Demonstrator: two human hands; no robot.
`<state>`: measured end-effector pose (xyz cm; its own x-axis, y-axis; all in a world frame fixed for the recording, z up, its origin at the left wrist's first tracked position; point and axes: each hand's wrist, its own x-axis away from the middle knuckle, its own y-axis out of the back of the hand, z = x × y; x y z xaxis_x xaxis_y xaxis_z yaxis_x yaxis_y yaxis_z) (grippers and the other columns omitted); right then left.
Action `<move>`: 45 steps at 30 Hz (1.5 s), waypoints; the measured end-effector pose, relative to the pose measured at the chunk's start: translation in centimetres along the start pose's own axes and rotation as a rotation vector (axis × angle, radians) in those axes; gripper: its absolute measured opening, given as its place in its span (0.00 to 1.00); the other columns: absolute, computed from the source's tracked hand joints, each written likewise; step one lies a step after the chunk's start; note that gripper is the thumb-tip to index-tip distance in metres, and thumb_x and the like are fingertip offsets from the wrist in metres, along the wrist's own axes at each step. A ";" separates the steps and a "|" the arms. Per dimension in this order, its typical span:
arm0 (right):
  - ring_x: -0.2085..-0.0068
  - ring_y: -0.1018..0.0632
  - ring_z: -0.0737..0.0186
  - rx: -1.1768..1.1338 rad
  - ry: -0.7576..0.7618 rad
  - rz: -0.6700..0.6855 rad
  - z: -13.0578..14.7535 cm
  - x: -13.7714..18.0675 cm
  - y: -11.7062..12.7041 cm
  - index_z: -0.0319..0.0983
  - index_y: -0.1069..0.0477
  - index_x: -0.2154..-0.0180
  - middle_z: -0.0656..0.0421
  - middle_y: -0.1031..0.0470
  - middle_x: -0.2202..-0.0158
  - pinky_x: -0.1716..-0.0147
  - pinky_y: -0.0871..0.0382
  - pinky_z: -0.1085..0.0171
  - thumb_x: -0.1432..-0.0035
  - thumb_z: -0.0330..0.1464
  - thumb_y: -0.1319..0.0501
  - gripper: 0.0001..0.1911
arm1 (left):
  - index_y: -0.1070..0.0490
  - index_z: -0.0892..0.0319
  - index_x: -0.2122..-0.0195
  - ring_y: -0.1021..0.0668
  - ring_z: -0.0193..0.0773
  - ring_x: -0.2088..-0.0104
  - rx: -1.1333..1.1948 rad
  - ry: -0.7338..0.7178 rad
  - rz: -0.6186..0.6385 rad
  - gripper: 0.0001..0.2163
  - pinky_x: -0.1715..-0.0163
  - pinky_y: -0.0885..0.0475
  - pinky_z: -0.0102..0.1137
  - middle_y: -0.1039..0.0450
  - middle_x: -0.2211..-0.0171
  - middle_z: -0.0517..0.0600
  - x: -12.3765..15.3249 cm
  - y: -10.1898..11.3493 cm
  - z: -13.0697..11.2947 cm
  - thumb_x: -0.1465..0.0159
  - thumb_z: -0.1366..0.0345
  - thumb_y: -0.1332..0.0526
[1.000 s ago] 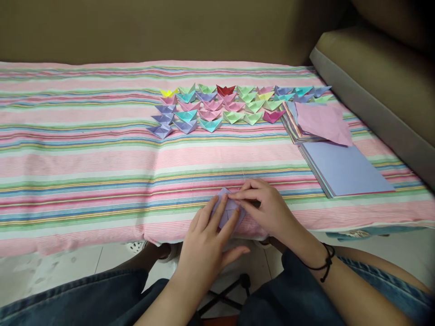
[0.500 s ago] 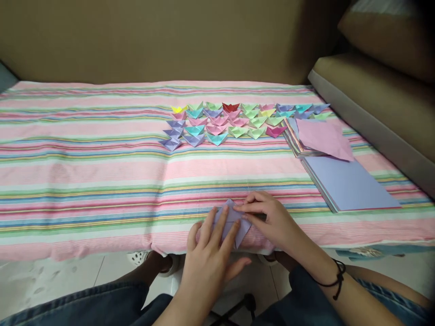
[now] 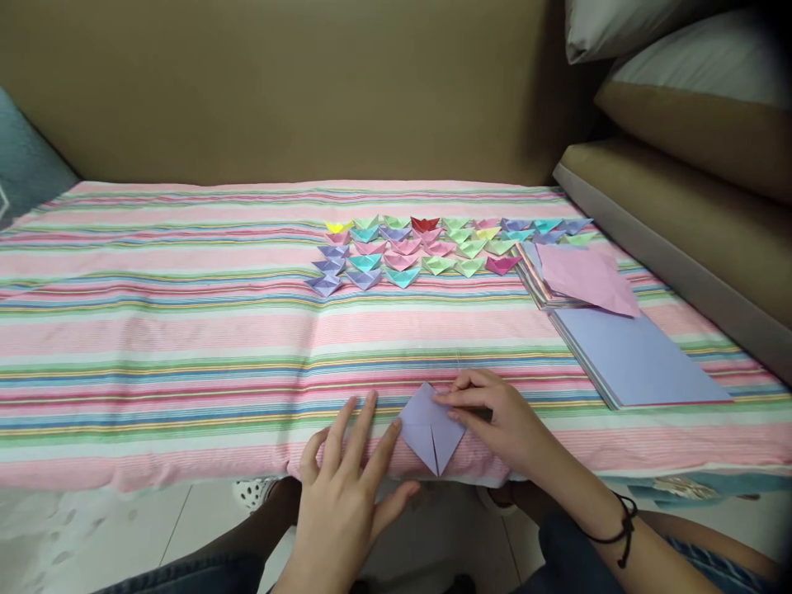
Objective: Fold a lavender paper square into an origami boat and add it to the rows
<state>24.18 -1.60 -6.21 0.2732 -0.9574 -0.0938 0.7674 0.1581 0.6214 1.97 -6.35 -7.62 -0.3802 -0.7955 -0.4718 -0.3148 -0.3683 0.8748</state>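
Lilac folded paper [image 3: 426,433] lies flat near the front edge of the striped cloth [image 3: 154,330], a diamond with one corner towards the person. A dark slit now shows between its two lower flaps, where half a second ago the left hand's fingers covered much of the sheet. That left hand [image 3: 346,487] has moved off to the left; it is open, fingers spread, the index fingertip at the diamond's left corner. The right hand [image 3: 495,417] has stayed at the upper right edge, fingertips and thumb on the paper; whether they pinch it I cannot tell. Beyond, rows of small paper boats [image 3: 401,261] stand as before. To their right, a loose pink sheet [image 3: 587,276] tops one paper stack, beside a blue-topped stack [image 3: 643,363]. With the view tipped up, more of the cushions [image 3: 699,107] shows.
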 end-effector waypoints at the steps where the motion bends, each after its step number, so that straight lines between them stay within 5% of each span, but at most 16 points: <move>1: 0.61 0.27 0.58 0.005 -0.007 0.005 0.1 0.0 0.0 0.44 0.22 0.61 0.57 0.29 0.66 0.62 0.31 0.58 0.46 0.23 0.40 0.14 | 0.28 0.48 0.51 0.31 0.53 0.45 -0.012 -0.006 0.001 0.19 0.53 0.43 0.43 0.33 0.44 0.53 0.0 0.2 0.2 0.41 0.48 0.42; 9: 0.69 0.25 0.62 -0.029 -0.042 0.091 0.1 -2.4 1.7 0.40 0.22 0.63 0.57 0.24 0.68 0.70 0.31 0.64 0.47 0.27 0.39 0.09 | 0.26 0.52 0.54 0.31 0.52 0.45 0.079 0.009 0.013 0.15 0.52 0.42 0.43 0.32 0.44 0.54 -0.2 0.4 0.5 0.37 0.53 0.44; 11: 0.67 0.25 0.61 -0.026 -0.020 -0.087 -0.3 -5.1 2.7 0.39 0.24 0.59 0.55 0.24 0.63 0.71 0.31 0.65 0.45 0.30 0.40 0.11 | 0.26 0.52 0.55 0.32 0.51 0.44 0.125 0.033 0.015 0.14 0.51 0.43 0.43 0.33 0.44 0.54 -0.3 0.2 0.4 0.38 0.54 0.43; 14: 0.62 0.24 0.59 0.180 0.144 -0.211 -1.1 -10.3 3.9 0.38 0.26 0.55 0.53 0.26 0.56 0.65 0.30 0.62 0.46 0.26 0.41 0.16 | 0.26 0.53 0.57 0.32 0.50 0.44 0.185 0.063 -0.023 0.13 0.50 0.43 0.42 0.32 0.44 0.53 -0.4 -0.3 0.5 0.39 0.54 0.42; 17: 0.52 0.28 0.56 0.477 0.296 -0.150 -1.4 -15.0 4.5 0.41 0.27 0.54 0.53 0.29 0.51 0.56 0.33 0.62 0.45 0.24 0.43 0.17 | 0.25 0.54 0.59 0.31 0.49 0.45 0.217 0.044 -0.131 0.12 0.49 0.45 0.42 0.30 0.46 0.54 -0.4 -1.2 0.7 0.38 0.55 0.43; 21: 0.57 0.26 0.58 0.780 0.339 0.021 -1.3 -18.5 4.4 0.38 0.25 0.62 0.53 0.25 0.59 0.63 0.37 0.65 0.42 0.25 0.45 0.11 | 0.25 0.55 0.63 0.31 0.48 0.46 0.214 0.024 -0.225 0.12 0.48 0.46 0.41 0.28 0.48 0.53 -0.5 -2.3 1.0 0.37 0.54 0.44; 27: 0.65 0.26 0.59 0.859 0.383 0.129 -1.5 -19.8 4.2 0.35 0.26 0.70 0.52 0.25 0.66 0.72 0.44 0.65 0.42 0.24 0.45 0.10 | 0.25 0.55 0.65 0.30 0.48 0.47 0.188 0.039 -0.245 0.12 0.48 0.46 0.41 0.27 0.49 0.54 -0.5 -2.6 0.7 0.40 0.54 0.41; 35: 0.64 0.25 0.60 0.861 0.396 0.184 -0.8 -19.7 4.9 0.36 0.25 0.69 0.53 0.23 0.65 0.70 0.42 0.66 0.42 0.27 0.45 0.10 | 0.26 0.56 0.65 0.30 0.49 0.47 0.192 0.052 -0.246 0.12 0.49 0.45 0.41 0.27 0.49 0.54 -0.4 -2.5 0.5 0.39 0.54 0.42; 40: 0.63 0.24 0.59 0.810 0.353 0.103 -0.3 -20.6 6.0 0.38 0.25 0.62 0.55 0.22 0.64 0.65 0.38 0.66 0.42 0.35 0.43 0.11 | 0.26 0.56 0.66 0.29 0.49 0.48 0.189 0.063 -0.282 0.11 0.50 0.44 0.41 0.26 0.50 0.54 -0.5 -2.8 0.5 0.39 0.54 0.42; 45: 0.60 0.24 0.56 0.800 0.330 0.039 -0.4 -22.3 6.6 0.38 0.24 0.63 0.54 0.22 0.62 0.66 0.36 0.65 0.43 0.27 0.45 0.12 | 0.26 0.54 0.69 0.28 0.47 0.50 0.168 0.077 -0.334 0.13 0.50 0.45 0.40 0.24 0.53 0.52 -0.6 -3.4 0.5 0.38 0.53 0.44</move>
<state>23.38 20.89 -0.34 0.5402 -0.8162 -0.2050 0.1489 -0.1470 0.9779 2.80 -4.37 -10.32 -0.1680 -0.6811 -0.7126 -0.5514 -0.5344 0.6407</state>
